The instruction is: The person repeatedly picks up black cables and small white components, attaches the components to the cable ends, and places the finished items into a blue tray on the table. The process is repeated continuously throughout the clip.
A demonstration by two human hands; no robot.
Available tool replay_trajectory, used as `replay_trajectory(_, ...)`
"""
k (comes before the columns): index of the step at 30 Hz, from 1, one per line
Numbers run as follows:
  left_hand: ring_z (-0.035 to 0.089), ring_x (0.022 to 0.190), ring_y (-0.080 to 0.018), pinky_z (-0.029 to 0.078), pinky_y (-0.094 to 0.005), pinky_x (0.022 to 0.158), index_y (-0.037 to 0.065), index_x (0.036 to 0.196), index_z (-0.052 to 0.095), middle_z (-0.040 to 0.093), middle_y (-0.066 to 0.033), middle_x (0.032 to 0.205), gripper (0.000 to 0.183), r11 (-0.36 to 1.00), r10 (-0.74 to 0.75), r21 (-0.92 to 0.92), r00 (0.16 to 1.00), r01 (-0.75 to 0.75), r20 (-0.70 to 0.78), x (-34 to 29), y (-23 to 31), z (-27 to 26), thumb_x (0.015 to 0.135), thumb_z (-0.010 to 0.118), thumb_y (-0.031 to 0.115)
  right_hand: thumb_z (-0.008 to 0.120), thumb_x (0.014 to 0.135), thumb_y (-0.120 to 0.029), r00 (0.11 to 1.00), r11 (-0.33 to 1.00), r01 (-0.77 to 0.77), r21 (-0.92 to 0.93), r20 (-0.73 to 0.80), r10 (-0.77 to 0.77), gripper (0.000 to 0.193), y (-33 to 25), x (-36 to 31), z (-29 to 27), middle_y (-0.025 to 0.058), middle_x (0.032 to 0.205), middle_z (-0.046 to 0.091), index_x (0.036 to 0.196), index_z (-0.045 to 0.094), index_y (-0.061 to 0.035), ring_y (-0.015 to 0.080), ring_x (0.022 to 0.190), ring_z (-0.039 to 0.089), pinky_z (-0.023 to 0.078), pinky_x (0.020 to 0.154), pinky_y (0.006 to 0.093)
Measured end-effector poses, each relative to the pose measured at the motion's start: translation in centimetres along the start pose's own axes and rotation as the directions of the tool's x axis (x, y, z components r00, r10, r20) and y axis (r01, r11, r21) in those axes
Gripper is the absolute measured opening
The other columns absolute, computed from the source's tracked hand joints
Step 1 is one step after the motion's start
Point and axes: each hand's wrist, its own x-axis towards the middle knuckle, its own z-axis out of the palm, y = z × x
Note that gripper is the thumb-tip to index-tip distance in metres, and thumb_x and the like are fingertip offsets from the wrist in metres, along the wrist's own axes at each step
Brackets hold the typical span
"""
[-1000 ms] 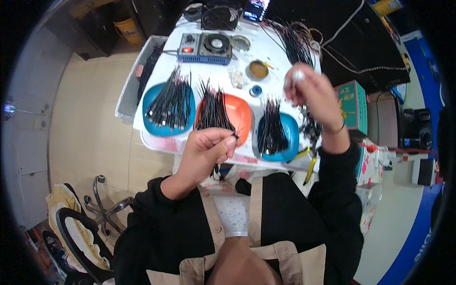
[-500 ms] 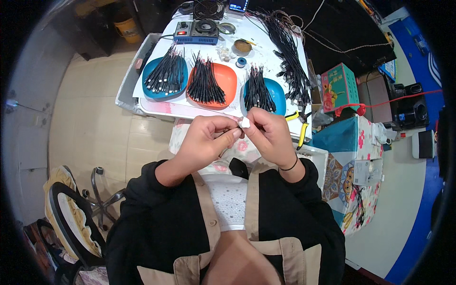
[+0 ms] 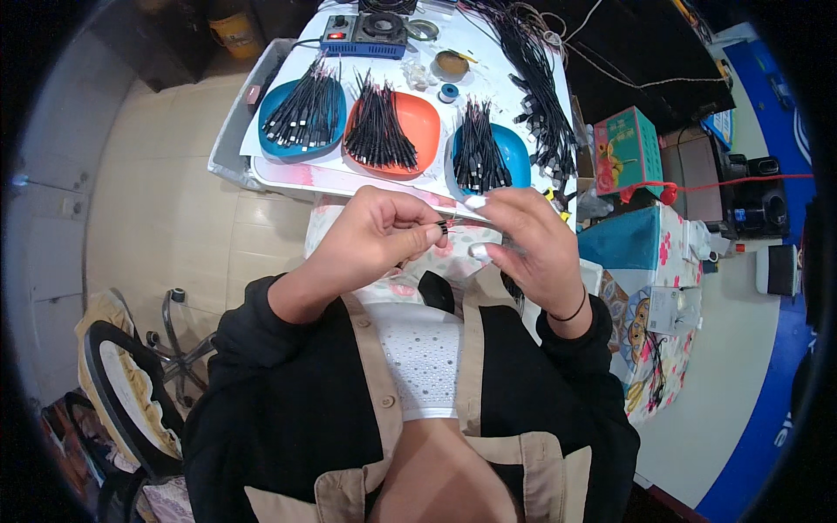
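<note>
My left hand (image 3: 375,231) pinches the end of a black cable (image 3: 442,227) between thumb and forefinger; thin wire ends stick out toward the right. My right hand (image 3: 539,244) hangs just right of the cable, thumb and fingers apart, with nothing visible between them. White coverings sit on its thumb tip and one fingertip. Beyond my hands stand a blue plate (image 3: 268,144), an orange plate (image 3: 419,131) and a second blue plate (image 3: 516,155), each bearing a bundle of short black cables. Yellow-handled pliers (image 3: 559,203) are mostly hidden behind my right hand.
A blue soldering pot unit (image 3: 362,45), a solder spool (image 3: 448,93) and a round tin (image 3: 452,63) stand farther back on the white table. Long black cables (image 3: 545,122) lie along its right side. A green-and-red box (image 3: 628,152) is at right, an office chair (image 3: 131,392) at lower left.
My right hand has let go at the cable end and moved right, its fingers spreading. My left hand keeps its pinch. The view has shifted slightly, with the table higher in the picture.
</note>
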Motion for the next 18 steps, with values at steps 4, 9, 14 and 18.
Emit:
replay_trajectory(4,0.052,0.066,-0.003,0.041,-0.018,0.058,-0.005,0.095,0.065,0.064,-0.0023,0.08,0.014,0.999,0.025,0.019,0.999,-0.026,0.044,0.3,-0.1,-0.1,0.09,0.059,0.006,0.071,0.069,-0.002,0.989,0.988,0.146,-0.048,0.02,-0.146,0.032,-0.2,1.1,0.3,0.0099,0.094,0.062,0.099,0.062,-0.0028,0.0263,0.08,0.061,0.049,0.067,0.0341)
replay_trajectory(9,0.055,0.071,-0.0043,0.044,-0.0187,0.062,-0.006,0.095,0.065,0.065,-0.0032,0.083,0.014,0.997,0.048,0.049,0.997,-0.051,0.057,0.4,-0.2,-0.5,0.09,0.06,0.005,0.07,0.067,-0.002,0.975,0.971,0.221,-0.093,0.01,-0.221,0.028,0.1,1.8,0.9,0.0105,0.088,0.061,0.093,0.06,-0.0014,0.0255,0.076,0.061,0.049,0.062,0.0326)
replay_trajectory(14,0.054,0.071,-0.0041,0.044,-0.0194,0.063,-0.006,0.093,0.066,0.065,-0.0024,0.083,0.013,1.0,-0.016,-0.002,0.994,0.016,0.106,0.6,-0.2,-0.8,0.09,0.06,0.005,0.069,0.066,-0.002,0.97,0.956,0.245,-0.162,0.031,-0.243,0.026,0.5,1.5,1.4,0.0112,0.087,0.059,0.09,0.058,-0.0003,0.0264,0.075,0.059,0.047,0.062,0.0343)
replay_trajectory(18,0.058,0.067,-0.012,0.046,-0.0243,0.061,-0.007,0.089,0.065,0.063,-0.0063,0.075,0.012,0.942,0.187,0.278,0.982,-0.189,0.034,0.5,-0.5,0.1,0.084,0.062,0.004,0.067,0.065,-0.001,0.967,0.942,0.252,-0.221,0.029,-0.252,0.029,1.0,0.9,1.8,0.0116,0.086,0.057,0.091,0.056,-0.0007,0.0279,0.072,0.057,0.045,0.062,0.0333)
